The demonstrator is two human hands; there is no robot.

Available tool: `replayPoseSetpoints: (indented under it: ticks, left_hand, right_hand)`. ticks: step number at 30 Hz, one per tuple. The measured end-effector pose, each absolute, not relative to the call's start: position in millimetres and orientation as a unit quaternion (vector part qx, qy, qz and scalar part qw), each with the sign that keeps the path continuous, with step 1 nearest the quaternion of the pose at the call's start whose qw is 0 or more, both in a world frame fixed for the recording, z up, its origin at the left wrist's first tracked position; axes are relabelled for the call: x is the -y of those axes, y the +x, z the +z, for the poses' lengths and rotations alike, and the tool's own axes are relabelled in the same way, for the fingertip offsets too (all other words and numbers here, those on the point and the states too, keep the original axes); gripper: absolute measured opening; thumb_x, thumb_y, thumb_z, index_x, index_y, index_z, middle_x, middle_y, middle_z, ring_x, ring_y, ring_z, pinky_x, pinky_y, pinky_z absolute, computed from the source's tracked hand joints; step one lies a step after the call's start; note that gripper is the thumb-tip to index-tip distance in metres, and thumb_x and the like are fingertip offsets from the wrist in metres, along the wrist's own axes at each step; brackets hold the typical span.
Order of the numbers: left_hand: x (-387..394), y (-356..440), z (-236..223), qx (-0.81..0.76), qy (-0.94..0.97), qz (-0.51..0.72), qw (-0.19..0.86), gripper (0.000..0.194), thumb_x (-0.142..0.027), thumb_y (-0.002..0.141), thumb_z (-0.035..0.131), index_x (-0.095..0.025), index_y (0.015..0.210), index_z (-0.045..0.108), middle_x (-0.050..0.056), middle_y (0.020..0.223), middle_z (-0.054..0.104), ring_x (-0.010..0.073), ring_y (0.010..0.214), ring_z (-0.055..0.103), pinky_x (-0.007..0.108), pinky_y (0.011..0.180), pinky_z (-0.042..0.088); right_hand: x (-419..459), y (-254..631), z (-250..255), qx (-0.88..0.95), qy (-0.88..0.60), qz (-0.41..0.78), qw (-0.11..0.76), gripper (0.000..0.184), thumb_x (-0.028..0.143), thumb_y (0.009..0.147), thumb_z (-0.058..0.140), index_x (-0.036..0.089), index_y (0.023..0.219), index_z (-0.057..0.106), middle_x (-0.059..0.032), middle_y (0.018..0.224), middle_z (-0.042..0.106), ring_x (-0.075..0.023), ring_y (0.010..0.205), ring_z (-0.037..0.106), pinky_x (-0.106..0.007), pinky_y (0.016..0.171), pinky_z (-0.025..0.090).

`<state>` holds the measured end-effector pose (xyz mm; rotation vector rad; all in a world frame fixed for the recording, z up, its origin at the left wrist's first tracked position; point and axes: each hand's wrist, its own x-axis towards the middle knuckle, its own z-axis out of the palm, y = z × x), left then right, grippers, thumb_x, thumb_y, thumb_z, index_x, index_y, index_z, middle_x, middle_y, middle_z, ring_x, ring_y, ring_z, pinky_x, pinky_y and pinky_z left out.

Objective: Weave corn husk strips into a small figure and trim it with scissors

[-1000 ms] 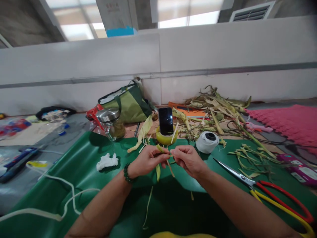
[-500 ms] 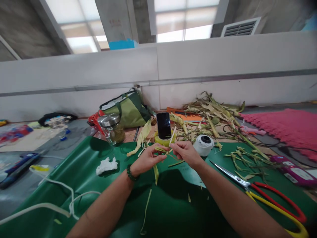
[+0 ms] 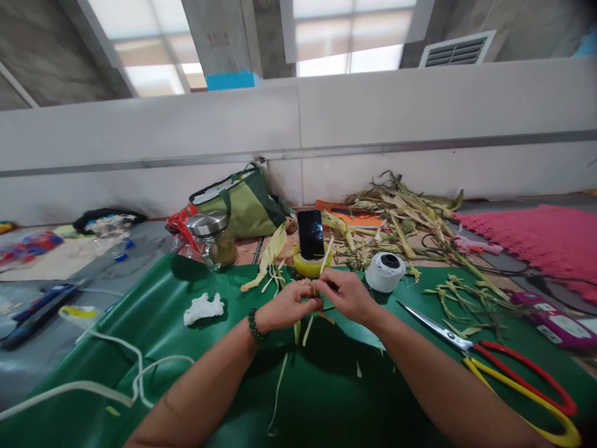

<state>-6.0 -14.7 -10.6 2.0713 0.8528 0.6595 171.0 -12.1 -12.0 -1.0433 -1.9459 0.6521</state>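
My left hand (image 3: 290, 305), with a dark green bead bracelet (image 3: 255, 325) at its wrist, is closed in a pinch on narrow corn husk strips (image 3: 308, 330). Right up against it, my right hand (image 3: 349, 295) pinches the same small bundle. One pale end sticks up past the fingers and others hang below; the part between the fingertips is hidden. Behind the hands a phone (image 3: 310, 234) leans upright in a yellow ring-shaped holder (image 3: 305, 267). A larger husk piece (image 3: 272, 252) lies just left of it.
Large scissors (image 3: 459, 343) with red and yellow handles lie right of my right arm. A white spool (image 3: 385, 274), knotted husk pieces (image 3: 459, 298) and a dry stalk heap (image 3: 396, 205) are beyond. Left are crumpled tissue (image 3: 204, 309), a glass jar (image 3: 216, 246) and a white cable (image 3: 100, 386).
My hands have drawn together, and the right fingers now meet the left fingertips. A pale strip end newly hangs below the hands. The view has shifted slightly.
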Motion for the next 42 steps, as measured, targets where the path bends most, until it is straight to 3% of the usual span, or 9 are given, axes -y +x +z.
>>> replayPoseSetpoints:
  ticks: [3, 8, 10, 20, 28, 33, 37, 40, 42]
  left_hand:
    - [15.5, -3.8, -11.1, -0.338, 0.799, 0.258, 0.425, 0.026, -0.032, 0.084, 0.052, -0.015, 0.067, 0.063, 0.003, 0.072, 0.062, 0.0148, 0.072, 0.055, 0.025, 0.069, 0.044]
    - [17.5, -0.6, -12.7, -0.342, 0.805, 0.263, 0.407, 0.024, -0.033, 0.08, 0.058, -0.015, 0.068, 0.066, 0.003, 0.073, 0.065, 0.0158, 0.072, 0.058, 0.026, 0.071, 0.045]
    - [17.2, -0.6, -12.7, -0.339, 0.794, 0.259, 0.433, 0.022, -0.032, 0.081, 0.057, -0.015, 0.073, 0.068, 0.004, 0.078, 0.069, 0.0171, 0.076, 0.061, 0.026, 0.073, 0.046]
    - [22.8, -1.9, 1.6, -0.346, 0.827, 0.306, 0.321, 0.027, -0.029, 0.086, 0.052, -0.014, 0.069, 0.067, 0.006, 0.075, 0.069, 0.0173, 0.076, 0.061, 0.028, 0.075, 0.046]
    - [26.2, -2.8, 4.2, -0.341, 0.848, 0.286, 0.289, 0.028, -0.029, 0.087, 0.052, -0.016, 0.069, 0.068, 0.006, 0.072, 0.067, 0.0168, 0.073, 0.058, 0.029, 0.074, 0.044]
    - [18.6, -1.7, -7.9, -0.374, 0.776, 0.313, 0.4, 0.039, -0.044, 0.086, 0.05, -0.014, 0.074, 0.07, 0.006, 0.074, 0.068, 0.019, 0.075, 0.06, 0.029, 0.073, 0.046]
    - [3.0, -7.1, -19.1, -0.437, 0.579, 0.515, 0.456, 0.052, -0.057, 0.087, 0.042, -0.016, 0.102, 0.07, 0.007, 0.093, 0.069, 0.0201, 0.091, 0.061, 0.03, 0.083, 0.045]
    - [-2.9, -10.9, -20.1, -0.439, 0.494, 0.543, 0.519, 0.064, -0.066, 0.084, 0.038, -0.013, 0.099, 0.071, 0.006, 0.075, 0.066, 0.0176, 0.075, 0.06, 0.03, 0.076, 0.046]
    - [-0.3, -9.1, -18.6, -0.38, 0.508, 0.498, 0.592, 0.066, -0.069, 0.077, 0.047, -0.012, 0.101, 0.071, 0.004, 0.066, 0.063, 0.0163, 0.067, 0.059, 0.03, 0.072, 0.046]
  right_hand:
    - [8.4, 176.6, -10.9, 0.729, -0.437, 0.252, 0.462, 0.036, 0.04, 0.086, 0.043, 0.02, 0.057, 0.042, 0.0025, 0.056, 0.042, -0.0117, 0.055, 0.038, -0.025, 0.055, 0.028]
    - [8.2, 176.3, -11.5, 0.819, -0.401, 0.286, 0.294, 0.047, 0.048, 0.084, 0.049, 0.018, 0.049, 0.043, 0.0035, 0.048, 0.04, -0.0092, 0.049, 0.035, -0.024, 0.049, 0.021]
    - [9.3, 172.3, -14.3, 0.824, -0.389, 0.301, 0.281, 0.048, 0.046, 0.087, 0.044, 0.017, 0.049, 0.045, 0.0028, 0.048, 0.042, -0.0089, 0.049, 0.037, -0.024, 0.049, 0.021]
    - [14.1, 159.6, -15.2, 0.695, -0.392, 0.391, 0.459, 0.052, 0.053, 0.084, 0.043, 0.02, 0.044, 0.036, 0.0043, 0.04, 0.034, -0.0078, 0.041, 0.031, -0.023, 0.043, 0.026]
    - [15.4, 158.5, -16.1, 0.658, -0.412, 0.41, 0.479, 0.054, 0.054, 0.08, 0.048, 0.019, 0.04, 0.036, 0.0046, 0.038, 0.033, -0.0064, 0.039, 0.029, -0.023, 0.041, 0.024]
    - [3.5, 164.1, -20.5, 0.632, -0.435, 0.451, 0.456, 0.057, 0.063, 0.074, 0.053, 0.019, 0.04, 0.041, 0.0045, 0.034, 0.037, -0.0058, 0.035, 0.032, -0.021, 0.038, 0.024]
    - [-4.2, 171.2, -18.0, 0.543, -0.462, 0.466, 0.524, 0.057, 0.068, 0.069, 0.057, 0.018, 0.043, 0.048, 0.0036, 0.034, 0.043, -0.006, 0.033, 0.036, -0.02, 0.036, 0.027]
    - [-5.6, 170.9, -16.0, 0.486, -0.445, 0.494, 0.567, 0.054, 0.066, 0.063, 0.065, 0.016, 0.047, 0.054, 0.0011, 0.039, 0.051, -0.0074, 0.035, 0.043, -0.02, 0.037, 0.033]
    - [-3.9, 167.2, -16.3, 0.459, -0.426, 0.516, 0.584, 0.051, 0.064, 0.06, 0.069, 0.016, 0.05, 0.057, -0.0002, 0.043, 0.055, -0.0088, 0.038, 0.047, -0.021, 0.038, 0.037]
